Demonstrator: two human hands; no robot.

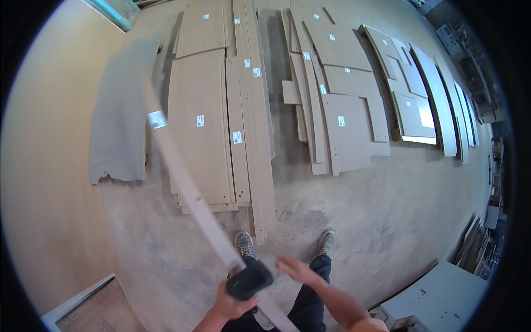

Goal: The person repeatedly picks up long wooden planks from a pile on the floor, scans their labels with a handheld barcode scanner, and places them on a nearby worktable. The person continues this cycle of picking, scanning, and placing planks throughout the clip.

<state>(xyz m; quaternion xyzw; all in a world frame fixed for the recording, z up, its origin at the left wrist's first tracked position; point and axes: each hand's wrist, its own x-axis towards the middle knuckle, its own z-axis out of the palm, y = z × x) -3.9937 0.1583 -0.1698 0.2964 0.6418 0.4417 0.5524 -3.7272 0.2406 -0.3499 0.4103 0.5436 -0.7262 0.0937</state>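
My left hand (228, 305) is wrapped round a dark handheld scanner (250, 281) with a small green light on top. A long, narrow pale board (193, 202) slants from beside my legs up to the far left and passes behind the scanner. Near its far end the strip carries a white label (157, 119). Whether my left hand also touches the board is hidden by the scanner. To the right of the scanner my right hand (296, 270) hangs free, slightly blurred, its fingers stretched out and holding nothing.
Flat beige panels (199, 144) with labels lie stacked ahead of my feet. A second stack (348, 135) and more panels (412, 113) lie to the right. A grey-covered stack (119, 110) is at the left. White boards (437, 299) stand low at the near right.
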